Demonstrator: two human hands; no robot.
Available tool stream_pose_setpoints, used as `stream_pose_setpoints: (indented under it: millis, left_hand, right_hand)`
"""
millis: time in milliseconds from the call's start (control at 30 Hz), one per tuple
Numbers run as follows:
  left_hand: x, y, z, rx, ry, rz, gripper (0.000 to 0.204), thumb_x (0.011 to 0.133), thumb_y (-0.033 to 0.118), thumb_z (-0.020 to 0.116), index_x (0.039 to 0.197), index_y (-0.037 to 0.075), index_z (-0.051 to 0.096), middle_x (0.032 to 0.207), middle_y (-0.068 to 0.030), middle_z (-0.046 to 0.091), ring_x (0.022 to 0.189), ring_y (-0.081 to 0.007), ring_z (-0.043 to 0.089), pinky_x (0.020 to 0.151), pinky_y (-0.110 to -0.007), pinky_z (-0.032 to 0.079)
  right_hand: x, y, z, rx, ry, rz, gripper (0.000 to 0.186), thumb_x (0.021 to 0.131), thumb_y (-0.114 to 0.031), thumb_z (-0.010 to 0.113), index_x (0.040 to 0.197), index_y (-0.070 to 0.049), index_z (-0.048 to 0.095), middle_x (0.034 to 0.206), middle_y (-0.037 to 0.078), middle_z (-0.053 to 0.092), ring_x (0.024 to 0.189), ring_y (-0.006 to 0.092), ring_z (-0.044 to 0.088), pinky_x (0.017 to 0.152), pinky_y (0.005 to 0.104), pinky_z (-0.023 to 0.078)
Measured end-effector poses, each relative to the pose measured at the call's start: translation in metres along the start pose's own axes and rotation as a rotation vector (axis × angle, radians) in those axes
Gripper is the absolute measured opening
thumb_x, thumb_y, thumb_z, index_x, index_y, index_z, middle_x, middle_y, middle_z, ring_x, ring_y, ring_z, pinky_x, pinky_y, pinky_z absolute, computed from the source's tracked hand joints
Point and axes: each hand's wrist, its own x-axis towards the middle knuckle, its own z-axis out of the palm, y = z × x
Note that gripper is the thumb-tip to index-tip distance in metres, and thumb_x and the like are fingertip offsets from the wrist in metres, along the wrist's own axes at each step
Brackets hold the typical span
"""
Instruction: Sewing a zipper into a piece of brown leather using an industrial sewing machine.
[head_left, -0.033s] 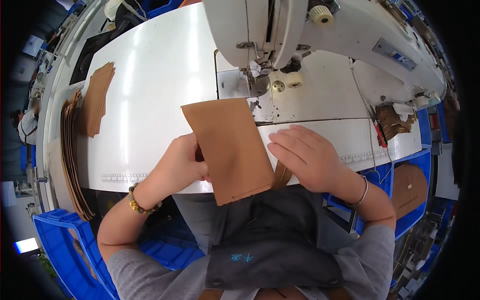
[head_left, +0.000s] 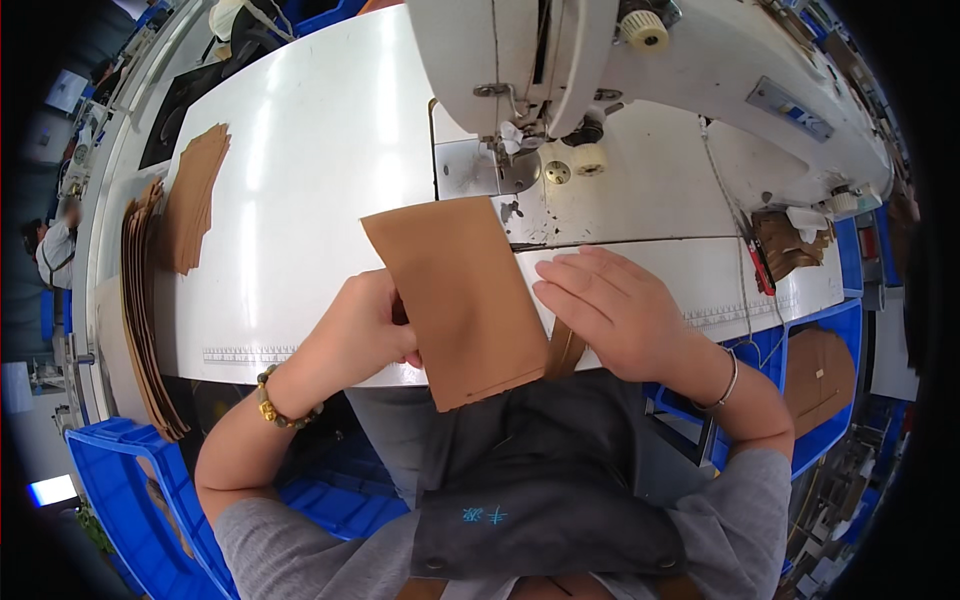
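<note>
tabletop (head_left: pixel 300 180), glossy, hard and white, is spreading under the work. a sewing machine (head_left: pixel 700 80) of smooth, pale painted metal is looming over its far side, standing just beyond the work. blue plastic bins (head_left: pixel 100 485) are flanking the seat, the right one holding a large brown sheet (head_left: pixel 815 375). stacked brown strips (head_left: pixel 140 290), long and bending, are lining the left edge, with thin brown pieces (head_left: pixel 195 200) lying fanned beside them. the brown panel (head_left: pixel 470 290), matte, nearly rectangular and layered at its lower edge, is slanting over the table's front edge, between the hands. the left hand (head_left: pixel 370 320) is pinching its left edge, fingers partly hidden behind. the right hand (head_left: pixel 620 315) is stretching its fingers nearly straight beside the right edge, over a narrow brown strip (head_left: pixel 566 352); whether it is gripping anything, i cannot tell. a red-handled tool (head_left: pixel 763 272) is lying farther right.
</note>
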Motion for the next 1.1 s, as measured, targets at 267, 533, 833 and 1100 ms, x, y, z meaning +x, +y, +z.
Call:
stream_pose_setpoints:
  millis: [267,533,833,1100]
  left_hand:
    - [0.019,0.009,0.026,0.278,0.123,0.781,0.031,0.083,0.003,0.081,0.111,-0.006,0.071,0.086,-0.0107,0.077,0.081,-0.0273,0.076,0.081,-0.036,0.061]
    - [0.042,0.028,-0.057,0.803,0.604,0.452,0.025,0.087,0.013,0.08,0.11,0.004,0.074,0.091,-0.0109,0.077,0.077,-0.0284,0.073,0.071,-0.039,0.057]
    - [0.119,0.041,-0.033,0.578,0.471,0.719,0.021,0.091,0.017,0.079,0.108,0.004,0.073,0.106,-0.0103,0.071,0.095,-0.0302,0.07,0.083,-0.04,0.057]
    - [0.103,0.029,-0.054,0.953,1.094,0.782,0.015,0.092,0.011,0.073,0.107,0.009,0.073,0.108,-0.0069,0.069,0.099,-0.0289,0.066,0.085,-0.04,0.057]
  right_hand:
    - [0.033,0.028,0.022,0.099,-0.007,-0.082,0.021,0.083,-0.009,0.066,0.102,0.001,0.066,0.125,0.019,0.07,0.112,0.0345,0.069,0.098,0.0452,0.058]
    - [0.031,0.033,0.026,0.023,-0.031,-0.222,0.02,0.08,-0.009,0.069,0.098,0.001,0.067,0.117,0.016,0.071,0.102,0.0284,0.07,0.086,0.0372,0.059]
    - [0.034,0.035,0.023,0.085,-0.064,-0.239,0.026,0.084,-0.01,0.068,0.106,0.002,0.068,0.11,0.012,0.069,0.097,0.0241,0.068,0.082,0.0358,0.057]
    - [0.036,0.036,0.025,0.128,-0.058,-0.222,0.028,0.083,-0.009,0.068,0.108,0.002,0.069,0.109,0.011,0.068,0.096,0.0252,0.067,0.082,0.0368,0.056]
